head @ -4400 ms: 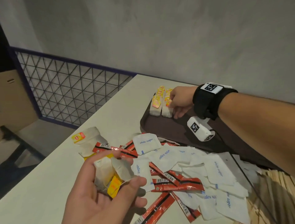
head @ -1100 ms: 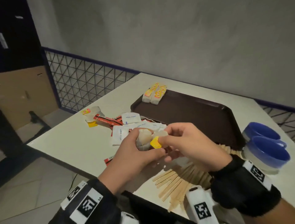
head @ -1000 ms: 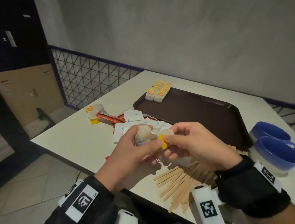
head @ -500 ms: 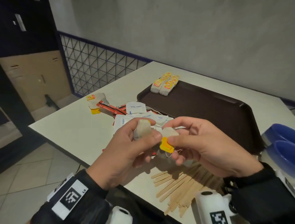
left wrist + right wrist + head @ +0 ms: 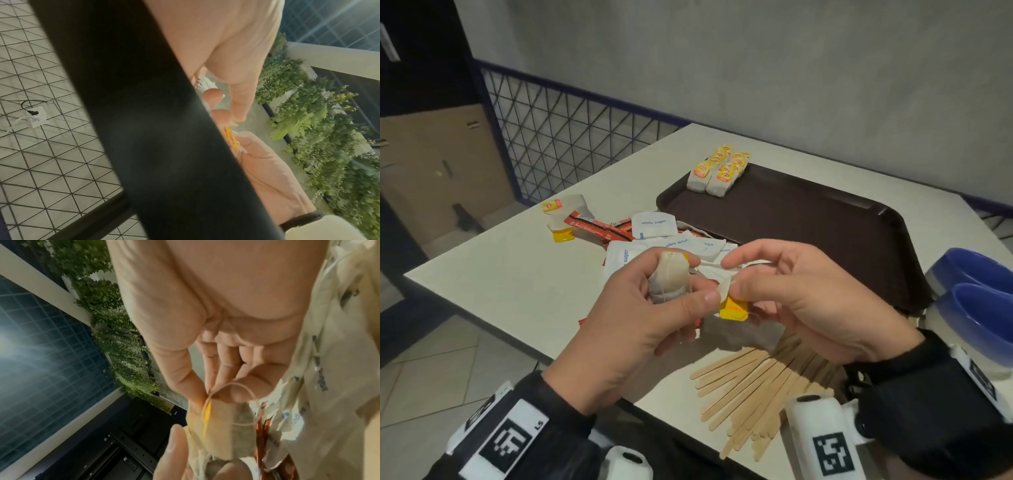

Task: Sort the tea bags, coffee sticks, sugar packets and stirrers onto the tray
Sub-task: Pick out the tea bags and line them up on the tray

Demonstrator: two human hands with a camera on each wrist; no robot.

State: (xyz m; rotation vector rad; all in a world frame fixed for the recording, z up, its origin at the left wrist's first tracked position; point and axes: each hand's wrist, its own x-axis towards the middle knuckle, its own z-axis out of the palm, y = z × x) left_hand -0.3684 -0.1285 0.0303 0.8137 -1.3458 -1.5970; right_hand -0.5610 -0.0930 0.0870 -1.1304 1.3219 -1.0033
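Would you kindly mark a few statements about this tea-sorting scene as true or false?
1. The dark brown plastic tray holds yellow-tagged tea bags at its far left corner. True.
2. The pale wooden stirrers lie on the tray. False: they lie on the white table, near its front edge.
3. The left hand grips a beige tea bag. True.
4. The right hand is empty. False: it pinches a tea bag with a yellow tag.
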